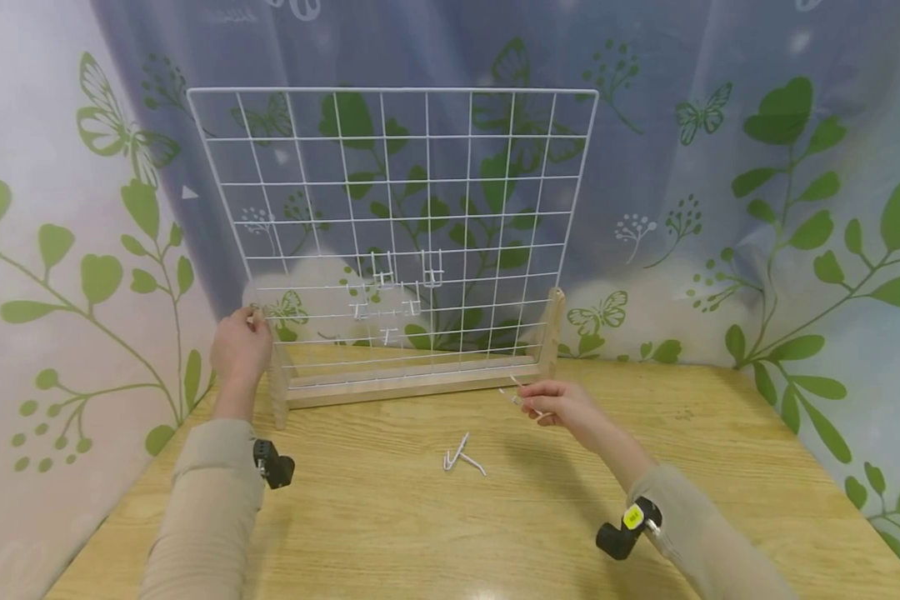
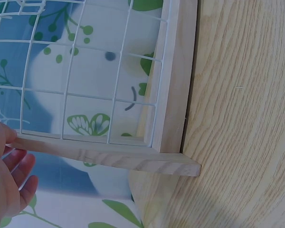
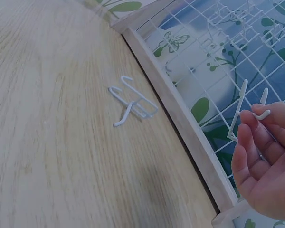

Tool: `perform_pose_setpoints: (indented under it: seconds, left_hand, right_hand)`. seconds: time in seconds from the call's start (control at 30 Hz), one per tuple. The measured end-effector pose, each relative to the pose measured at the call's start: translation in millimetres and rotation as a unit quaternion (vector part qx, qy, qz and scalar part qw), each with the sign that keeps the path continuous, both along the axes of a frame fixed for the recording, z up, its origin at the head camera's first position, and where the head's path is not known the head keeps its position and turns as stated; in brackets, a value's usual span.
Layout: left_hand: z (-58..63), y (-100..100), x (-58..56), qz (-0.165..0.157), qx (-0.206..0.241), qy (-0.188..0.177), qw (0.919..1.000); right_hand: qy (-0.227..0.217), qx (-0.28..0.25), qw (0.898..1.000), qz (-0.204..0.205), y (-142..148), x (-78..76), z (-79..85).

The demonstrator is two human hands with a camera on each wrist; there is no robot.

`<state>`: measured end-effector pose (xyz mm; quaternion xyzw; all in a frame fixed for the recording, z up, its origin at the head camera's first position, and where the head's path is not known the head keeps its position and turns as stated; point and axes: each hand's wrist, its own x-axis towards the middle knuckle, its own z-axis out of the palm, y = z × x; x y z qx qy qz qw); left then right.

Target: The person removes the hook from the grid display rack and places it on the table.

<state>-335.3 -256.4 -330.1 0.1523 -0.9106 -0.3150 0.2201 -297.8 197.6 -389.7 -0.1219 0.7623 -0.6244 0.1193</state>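
Note:
A white wire grid panel [image 1: 390,88] stands upright in a wooden stand [image 1: 420,389]. My left hand [image 1: 242,346] holds the upper part of the stand's left post [image 2: 133,160]; its thumb and index finger are at the wood, the other fingers loosely bent. Between thumb and fingertips, my right hand [image 1: 562,402] pinches a white wire hook [image 3: 242,97] in front of the stand's right end. Another white hook [image 1: 459,455] lies on the table before the stand. Several white hooks [image 1: 432,277] hang on the lower middle of the grid.
The wood-grain table [image 1: 390,517] reaches to a curtain [image 1: 667,208] printed with green leaves and butterflies, close behind the grid. The stand's right post [image 1: 552,333] rises beside my right hand. Small cameras [image 1: 273,467] are strapped to both wrists.

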Motion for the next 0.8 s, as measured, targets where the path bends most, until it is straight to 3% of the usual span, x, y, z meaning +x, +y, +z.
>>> perform_pose_setpoints:
  seconds: [0.37,0.8]
  left_hand:
    - [-0.2,-0.8,-0.5,0.003,0.004,-0.004,1.0]
    - [0.9,-0.1,-0.1,0.001,0.006,-0.002,1.0]
  right_hand:
    - [-0.012,0.047,0.999,0.0,3.1,2.8,-26.1]
    - [-0.007,0.077,0.997,0.018,0.6,6.6,-36.9]
